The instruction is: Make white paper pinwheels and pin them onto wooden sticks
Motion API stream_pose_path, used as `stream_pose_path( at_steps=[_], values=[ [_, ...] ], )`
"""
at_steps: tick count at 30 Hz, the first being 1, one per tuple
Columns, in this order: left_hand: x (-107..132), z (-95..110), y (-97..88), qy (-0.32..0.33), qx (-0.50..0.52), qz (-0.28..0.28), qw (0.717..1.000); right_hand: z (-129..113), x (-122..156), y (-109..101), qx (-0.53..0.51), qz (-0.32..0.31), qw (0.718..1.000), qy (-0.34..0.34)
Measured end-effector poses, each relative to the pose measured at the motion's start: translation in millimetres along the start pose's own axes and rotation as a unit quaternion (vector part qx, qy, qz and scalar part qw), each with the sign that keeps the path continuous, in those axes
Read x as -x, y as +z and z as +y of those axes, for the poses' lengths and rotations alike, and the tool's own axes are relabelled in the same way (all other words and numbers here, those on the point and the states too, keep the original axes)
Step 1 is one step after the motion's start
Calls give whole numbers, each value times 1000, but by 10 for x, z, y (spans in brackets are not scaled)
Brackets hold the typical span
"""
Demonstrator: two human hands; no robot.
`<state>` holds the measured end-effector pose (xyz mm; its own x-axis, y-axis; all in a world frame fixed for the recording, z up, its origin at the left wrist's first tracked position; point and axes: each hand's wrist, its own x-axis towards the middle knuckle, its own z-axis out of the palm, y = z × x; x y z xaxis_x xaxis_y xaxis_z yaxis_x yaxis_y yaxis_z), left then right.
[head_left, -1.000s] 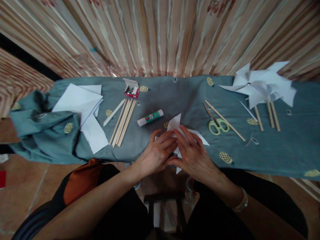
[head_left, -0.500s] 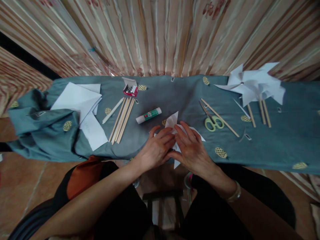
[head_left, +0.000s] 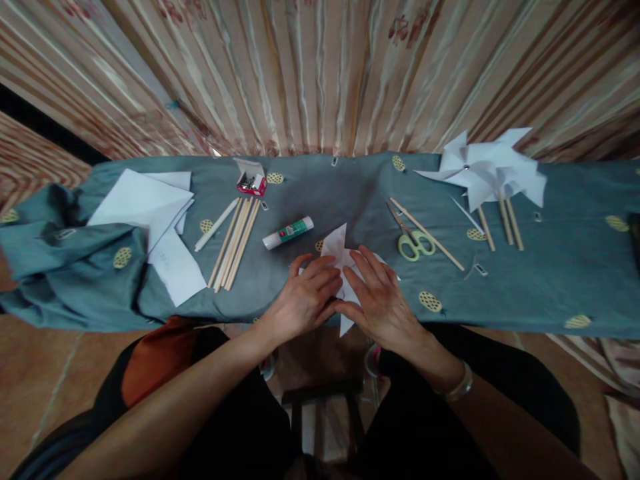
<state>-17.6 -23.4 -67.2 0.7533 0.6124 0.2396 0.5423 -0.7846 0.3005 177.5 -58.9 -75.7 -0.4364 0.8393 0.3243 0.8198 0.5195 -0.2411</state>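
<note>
Both my hands rest side by side on a white paper pinwheel shape lying on the blue-grey cloth near its front edge. My left hand presses down on the paper's left part, fingers together and bent. My right hand lies over the right part, fingers slightly spread, thumb meeting the left thumb at the paper's centre. Only the paper's upper point and a lower corner show.
A glue stick lies just beyond the hands. Wooden sticks and a red pin box are to the left, with white sheets. Green-handled scissors and a loose stick lie right; finished pinwheels sit far right.
The view has drifted, shifting everything left and up a little. My hands stay on the paper with only small finger shifts.
</note>
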Motion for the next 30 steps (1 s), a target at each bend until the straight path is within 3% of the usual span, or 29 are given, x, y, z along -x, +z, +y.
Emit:
stream_pose_path(
  at_steps=[6,16,20,30],
  values=[
    [-2,4,-10,-5,9,7,1000,71,15,-110,-45,2,999,29],
    [1,1,-23,-7,9,10,1000,176,50,-274,-147,77,979,117],
    [0,5,-33,-10,14,5,1000,234,36,-301,-192,93,963,167],
    [14,20,-35,-12,7,8,1000,453,-97,-246,-226,132,941,216]
  ],
)
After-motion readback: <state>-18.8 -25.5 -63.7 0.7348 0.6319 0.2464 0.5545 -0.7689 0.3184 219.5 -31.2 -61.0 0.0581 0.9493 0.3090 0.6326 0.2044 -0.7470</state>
